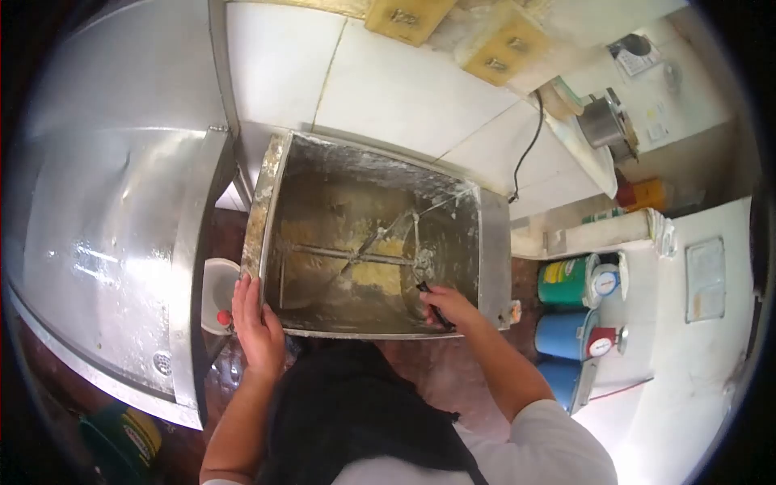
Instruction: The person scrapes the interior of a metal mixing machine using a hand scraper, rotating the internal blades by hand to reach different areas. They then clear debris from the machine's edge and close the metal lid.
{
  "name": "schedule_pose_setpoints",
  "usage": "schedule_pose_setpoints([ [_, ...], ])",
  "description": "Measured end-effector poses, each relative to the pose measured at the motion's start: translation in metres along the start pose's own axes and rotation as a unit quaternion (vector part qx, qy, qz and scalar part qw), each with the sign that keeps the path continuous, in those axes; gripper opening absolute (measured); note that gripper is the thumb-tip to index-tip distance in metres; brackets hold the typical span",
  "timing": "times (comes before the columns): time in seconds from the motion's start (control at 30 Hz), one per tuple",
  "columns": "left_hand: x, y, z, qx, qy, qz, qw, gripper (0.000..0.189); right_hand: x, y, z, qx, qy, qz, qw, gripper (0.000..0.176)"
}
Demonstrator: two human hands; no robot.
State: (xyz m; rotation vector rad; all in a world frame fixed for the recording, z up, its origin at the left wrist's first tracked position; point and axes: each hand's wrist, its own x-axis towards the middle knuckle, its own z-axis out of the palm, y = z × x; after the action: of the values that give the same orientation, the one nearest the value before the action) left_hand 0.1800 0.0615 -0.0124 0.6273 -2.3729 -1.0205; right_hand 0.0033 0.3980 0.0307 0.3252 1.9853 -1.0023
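Note:
Below me stands a metal mixer trough (376,332) with flour and dough residue on its walls. A bar-shaped mixing arm (356,255) crosses its inside, with bits of dough stuck to it. Pale yellow residue (378,273) shows on the trough bottom. My left hand (257,323) lies on the trough's left front corner, fingers stretched out and holding nothing. My right hand (451,308) is closed around the black handle of a tool (437,309) at the right front inside the trough. The tool's working end cannot be made out.
On the left is a steel sink (105,267) with a drain. A white bucket (217,295) stands between sink and trough. To the right are a green bucket (563,280), blue buckets (559,335) and dial scales (605,281). A black cable (529,149) hangs by the tiled wall.

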Motion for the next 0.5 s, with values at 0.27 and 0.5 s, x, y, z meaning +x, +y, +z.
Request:
schedule_pose_setpoints([
  [0.27, 0.010, 0.002, -0.010, 0.069, -0.058, 0.011, 0.996, 0.057, 0.021, 0.015, 0.004, 0.054, 0.059, -0.033, 0.996, 0.036],
  [0.5, 0.043, 0.017, 0.005, 0.112, -0.105, 0.052, 0.987, 0.071, 0.072, -0.076, -0.061, -0.483, 0.080, 0.042, 0.871, 0.031],
])
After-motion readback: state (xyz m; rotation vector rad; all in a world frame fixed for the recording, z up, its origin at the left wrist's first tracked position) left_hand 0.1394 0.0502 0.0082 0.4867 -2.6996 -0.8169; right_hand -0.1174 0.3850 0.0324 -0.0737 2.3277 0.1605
